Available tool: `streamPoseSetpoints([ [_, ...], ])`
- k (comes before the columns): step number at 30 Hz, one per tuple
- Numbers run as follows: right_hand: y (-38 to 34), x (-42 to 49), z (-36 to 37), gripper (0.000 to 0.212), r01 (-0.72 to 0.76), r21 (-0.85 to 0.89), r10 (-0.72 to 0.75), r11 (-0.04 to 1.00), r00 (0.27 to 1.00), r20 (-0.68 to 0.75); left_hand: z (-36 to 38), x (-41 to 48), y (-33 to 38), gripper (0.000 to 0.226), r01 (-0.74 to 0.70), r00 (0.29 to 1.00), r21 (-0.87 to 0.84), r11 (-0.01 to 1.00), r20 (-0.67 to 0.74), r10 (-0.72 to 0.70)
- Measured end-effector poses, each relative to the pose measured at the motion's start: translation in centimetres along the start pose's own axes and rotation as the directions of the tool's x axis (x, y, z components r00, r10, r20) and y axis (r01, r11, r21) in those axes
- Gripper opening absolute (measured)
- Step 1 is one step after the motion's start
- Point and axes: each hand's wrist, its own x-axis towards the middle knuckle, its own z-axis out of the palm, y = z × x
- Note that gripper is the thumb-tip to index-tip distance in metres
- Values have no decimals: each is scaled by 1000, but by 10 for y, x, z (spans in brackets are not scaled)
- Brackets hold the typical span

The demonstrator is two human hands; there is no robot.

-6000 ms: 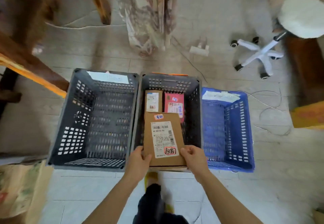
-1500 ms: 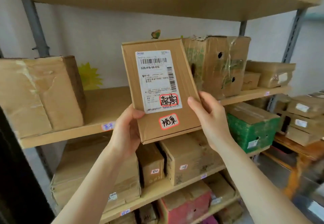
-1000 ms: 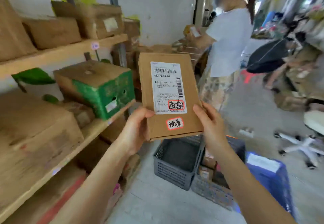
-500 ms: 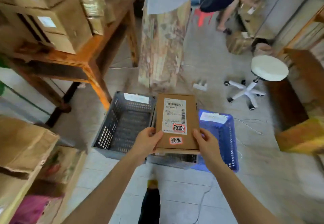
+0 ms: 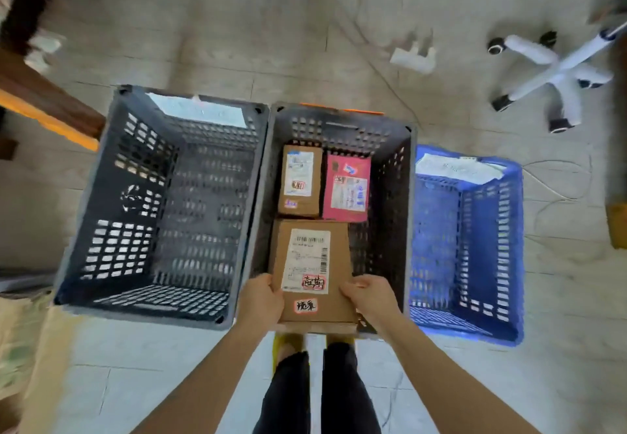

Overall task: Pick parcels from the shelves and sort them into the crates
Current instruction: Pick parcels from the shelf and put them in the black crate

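Cardboard parcel (image 5: 312,274): flat and brown, it was held label-up over the near end of the middle crate, its near edge poking out past the crate's near rim. It carried a white shipping label and two red-edged stickers with handwritten characters. Whether it touched anything below, I could not tell.
Left hand (image 5: 261,301): it gripped the parcel's near left edge, thumb on top, fingers curled under and out of sight.
Right hand (image 5: 368,299): same on the near right edge, thumb up top and fingers wrapped beneath.
Middle crate (image 5: 339,114): dark grey with slotted walls, it sat between the other two, tight against the left one.
Brown box (image 5: 300,180): it lay flat on the far left of the middle crate's bottom, label up.
Pink box (image 5: 346,189): it lay just beside the brown box, on its right, label up too.
Left crate (image 5: 112,196): dark grey, it had a white sheet at its far rim.
Blue crate (image 5: 488,247): it stood right of the middle crate, with a white sheet on its far rim.
Floor (image 5: 237,43): pale tiles, with thin cables trailing across.
Stool base (image 5: 556,70): white, on castors, it stood far right, well apart from the crates.
Legs (image 5: 315,389): in dark trousers, they were planted at the middle crate's near side.
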Motion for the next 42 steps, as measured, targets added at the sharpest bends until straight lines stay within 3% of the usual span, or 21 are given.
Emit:
streamPoseSetpoints([
  [6,56,155,63,21,-75,-60,77,995,997,26,76,131,-37,22,97,993,186,978,-84,-83],
  [10,93,212,105,21,-106,-79,109,991,994,26,112,180,-60,25,142,987,140,980,-89,-130],
  [17,113,249,145,23,-134,42,132,990,990,54,134,218,-73,31,183,978,79,980,-113,-174],
  [24,60,199,107,25,-116,-139,125,983,991,57,93,174,-45,31,131,991,-32,991,-32,-132],
  [28,-13,119,59,32,-18,-227,32,974,998,58,28,92,-3,35,62,997,-160,985,-44,-70],
  [32,-113,21,27,37,175,-261,-138,949,978,154,-58,0,31,45,65,983,-326,943,-144,-117],
  [34,-164,-36,23,37,299,-275,-228,914,937,264,-106,-48,39,45,28,968,-406,914,-219,-127],
  [36,-208,-92,26,18,455,-278,-328,846,855,401,-152,-99,39,42,-6,945,-459,889,-293,-145],
  [37,-227,-121,32,7,530,-282,-367,799,803,470,-174,-128,35,43,-25,928,-482,876,-338,-160],
  [39,-258,-184,48,10,665,-287,-417,690,689,592,-211,-189,22,37,-71,888,-560,825,-412,-203],
  [41,-279,-256,69,19,790,-248,-473,561,552,687,-245,-255,1,11,-129,829,-614,778,-497,-255],
  [42,-286,-295,80,23,839,-206,-496,504,476,726,-259,-287,-12,12,-150,791,-627,765,-540,-287],
])
